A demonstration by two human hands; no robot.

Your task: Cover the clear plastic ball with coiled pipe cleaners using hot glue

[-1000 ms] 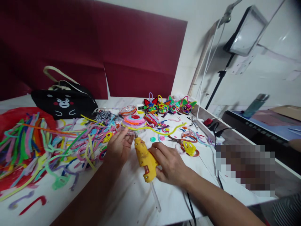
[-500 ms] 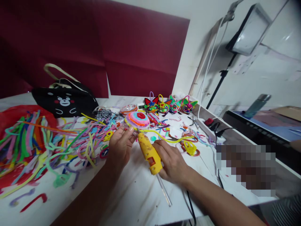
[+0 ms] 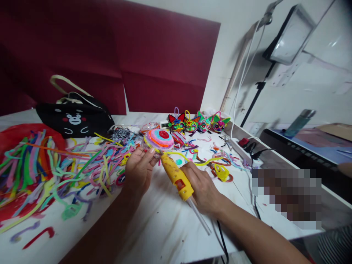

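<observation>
My left hand (image 3: 139,169) is closed around a round coiled pipe-cleaner disc (image 3: 160,139) of pink, orange, blue and purple rings with a red centre, tilted up above the table. A yellow pipe cleaner (image 3: 192,160) trails from the disc to the right. My right hand (image 3: 201,187) grips a yellow hot glue gun (image 3: 176,176), its nozzle touching the lower edge of the disc. A clear glue stick (image 3: 200,219) sticks out of the gun's back.
A heap of coloured pipe cleaners (image 3: 55,165) lies on a red sheet (image 3: 16,136) at left. A black bear-face bag (image 3: 74,119) sits behind. Several finished cat-face ornaments (image 3: 199,124), scissors (image 3: 207,164) and a power strip (image 3: 242,148) lie at the back right of the white table (image 3: 162,227).
The disc has been lifted and tilted toward me. The glue gun swung so its nozzle now meets the disc's lower edge, and its glue stick points further right.
</observation>
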